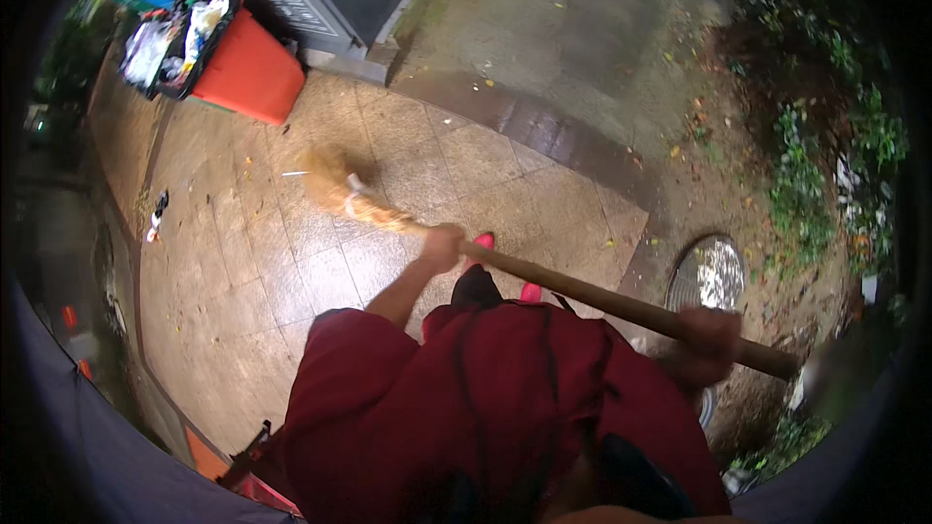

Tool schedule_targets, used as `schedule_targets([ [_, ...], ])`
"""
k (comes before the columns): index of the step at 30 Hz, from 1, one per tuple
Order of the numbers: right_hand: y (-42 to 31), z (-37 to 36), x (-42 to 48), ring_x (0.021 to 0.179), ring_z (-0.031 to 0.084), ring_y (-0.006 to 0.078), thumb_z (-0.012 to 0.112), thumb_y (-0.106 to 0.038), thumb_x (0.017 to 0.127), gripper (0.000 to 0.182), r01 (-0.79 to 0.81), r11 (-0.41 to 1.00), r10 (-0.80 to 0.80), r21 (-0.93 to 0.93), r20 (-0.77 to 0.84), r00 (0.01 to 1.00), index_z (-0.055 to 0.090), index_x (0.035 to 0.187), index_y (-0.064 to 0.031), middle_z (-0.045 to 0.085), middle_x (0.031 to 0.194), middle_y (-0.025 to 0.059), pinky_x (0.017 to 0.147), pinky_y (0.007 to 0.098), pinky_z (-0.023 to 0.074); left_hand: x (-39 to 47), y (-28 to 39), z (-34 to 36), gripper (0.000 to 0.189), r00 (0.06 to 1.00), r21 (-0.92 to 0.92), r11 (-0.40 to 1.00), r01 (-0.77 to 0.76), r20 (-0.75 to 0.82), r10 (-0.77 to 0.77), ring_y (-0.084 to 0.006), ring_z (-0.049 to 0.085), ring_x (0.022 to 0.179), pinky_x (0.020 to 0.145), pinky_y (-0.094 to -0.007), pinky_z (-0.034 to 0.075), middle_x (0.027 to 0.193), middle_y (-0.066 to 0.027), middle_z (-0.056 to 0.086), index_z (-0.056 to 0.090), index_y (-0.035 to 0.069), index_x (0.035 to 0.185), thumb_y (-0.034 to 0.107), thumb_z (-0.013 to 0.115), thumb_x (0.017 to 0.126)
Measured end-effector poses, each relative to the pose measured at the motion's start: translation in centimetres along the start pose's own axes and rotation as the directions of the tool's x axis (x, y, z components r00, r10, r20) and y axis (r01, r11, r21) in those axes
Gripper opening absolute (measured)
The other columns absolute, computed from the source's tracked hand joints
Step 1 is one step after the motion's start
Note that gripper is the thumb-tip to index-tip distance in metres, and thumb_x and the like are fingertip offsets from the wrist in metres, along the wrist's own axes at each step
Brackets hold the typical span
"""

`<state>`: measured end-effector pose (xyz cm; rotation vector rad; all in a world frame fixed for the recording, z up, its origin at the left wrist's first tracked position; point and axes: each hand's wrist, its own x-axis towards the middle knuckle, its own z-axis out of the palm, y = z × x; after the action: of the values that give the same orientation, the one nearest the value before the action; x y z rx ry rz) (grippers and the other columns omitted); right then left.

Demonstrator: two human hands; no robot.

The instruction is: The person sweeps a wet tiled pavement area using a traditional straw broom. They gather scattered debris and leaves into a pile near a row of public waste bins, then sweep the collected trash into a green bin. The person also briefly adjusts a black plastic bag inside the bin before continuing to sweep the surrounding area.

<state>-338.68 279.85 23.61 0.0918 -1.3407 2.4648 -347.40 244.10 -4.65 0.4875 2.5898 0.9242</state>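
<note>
A long wooden broom handle (582, 289) crosses in front of my body, slanting from lower right to upper left. My left hand (442, 247) grips it low, close to where the straw broom head begins. Farther up the shaft, near its thick end, my right hand (706, 346) is closed around it. The broom head (328, 171) is blurred over the wet paving tiles (437, 167), with an orange-and-white wrapping (371, 211) around its neck. A thin white stick (294, 173) shows at its left edge.
An orange bin (251, 69), overfilled with bagged rubbish (149, 51), stands beside a grey cabinet (320, 7). Small litter (156, 218) lies at the left. A round manhole cover (706, 273) and leafy shrubs (801, 182) are at the right. My pink shoes (531, 292) are below the handle.
</note>
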Motion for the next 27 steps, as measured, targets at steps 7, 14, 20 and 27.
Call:
schedule_targets([
  [7, -0.5, -3.6, 2.7, 0.054, 0.035, 0.0153, 0.040, -0.019, 0.086, 0.021, -0.113, 0.984, 0.080, 0.137, 0.226, 0.971, 0.035, 0.067, -0.0125, 0.033, 0.057, 0.0002, 0.065, 0.0362, 0.0346, -3.5, 1.4, -1.2, 0.010, 0.938, 0.048, 0.994, 0.095, -0.338, -0.073, -0.0329, 0.053, 0.077, 0.073, -0.0420, 0.041, 0.073, -0.0139, 0.055, 0.056, 0.007, 0.067, 0.004, 0.058, 0.058],
  [14, -8.0, -3.2, 7.6, 0.048, 0.029, 0.0152, 0.041, -0.020, 0.077, 0.025, 0.210, 0.976, -0.206, -0.058, 0.072, 0.976, 0.032, 0.053, -0.0156, 0.027, 0.048, -0.0011, 0.058, 0.0334, 0.0281, 7.7, 9.0, -3.2, 0.014, 0.854, -0.074, 0.983, -0.170, -0.508, 0.110, -0.0330, 0.051, 0.078, 0.071, -0.0409, 0.040, 0.074, -0.0131, 0.054, 0.055, 0.007, 0.068, 0.001, 0.056, 0.056],
  [20, 1.5, 4.4, 10.1, 0.048, 0.033, 0.0170, 0.041, -0.020, 0.077, 0.022, 0.123, 0.981, -0.102, -0.151, 0.139, 0.985, 0.037, 0.058, -0.0096, 0.031, 0.051, 0.0013, 0.058, 0.0367, 0.0338, 5.2, -1.4, -2.3, 0.018, 0.937, -0.115, 0.993, 0.026, -0.344, -0.065, -0.0321, 0.053, 0.084, 0.074, -0.0408, 0.043, 0.081, -0.0124, 0.057, 0.058, 0.006, 0.076, 0.002, 0.057, 0.058],
  [27, 14.8, 16.6, 13.4, 0.049, 0.033, 0.0141, 0.042, -0.018, 0.080, 0.019, -0.213, 0.975, 0.219, -0.064, 0.441, 0.870, 0.032, 0.065, -0.0122, 0.032, 0.054, 0.0007, 0.064, 0.0375, 0.0357, -5.4, -14.3, -12.5, 0.010, 0.815, -0.017, 0.913, 0.407, -0.444, -0.372, -0.0310, 0.054, 0.081, 0.075, -0.0398, 0.042, 0.078, -0.0109, 0.057, 0.059, 0.010, 0.071, 0.006, 0.058, 0.062],
])
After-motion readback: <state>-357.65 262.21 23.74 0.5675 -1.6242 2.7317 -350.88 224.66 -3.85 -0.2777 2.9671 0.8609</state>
